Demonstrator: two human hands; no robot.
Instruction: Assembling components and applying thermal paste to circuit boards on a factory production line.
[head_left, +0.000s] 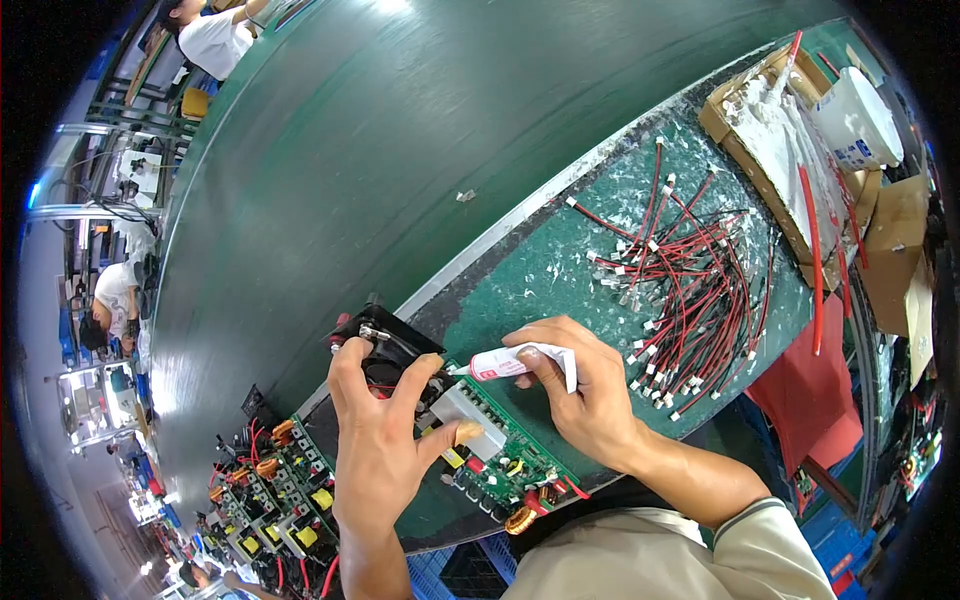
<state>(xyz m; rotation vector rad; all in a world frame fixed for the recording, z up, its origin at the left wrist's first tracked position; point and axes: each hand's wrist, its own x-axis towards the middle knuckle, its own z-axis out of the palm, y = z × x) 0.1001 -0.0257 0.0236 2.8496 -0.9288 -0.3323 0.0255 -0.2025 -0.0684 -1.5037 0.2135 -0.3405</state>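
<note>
A green circuit board (533, 462) lies at the near edge of the bench, with a silver metal heat sink (468, 420), a copper coil and several small parts on it. A black fan housing (392, 335) adjoins its far left end. My left hand (385, 420) spreads over the board, fingertips at the housing and thumb on the heat sink. In my right hand (575, 385) is a white squeeze tube (497, 363), its back end folded flat. The tube's nozzle points left, down at the board beside the housing; whether it touches cannot be made out.
A pile of red and black wire leads (690, 285) with white connectors covers the bench at right. Beyond it stand a cardboard box (760, 150) with white-smeared contents and a white bucket (858, 120). More circuit boards (280, 500) sit at lower left. A wide green belt (330, 180) runs alongside.
</note>
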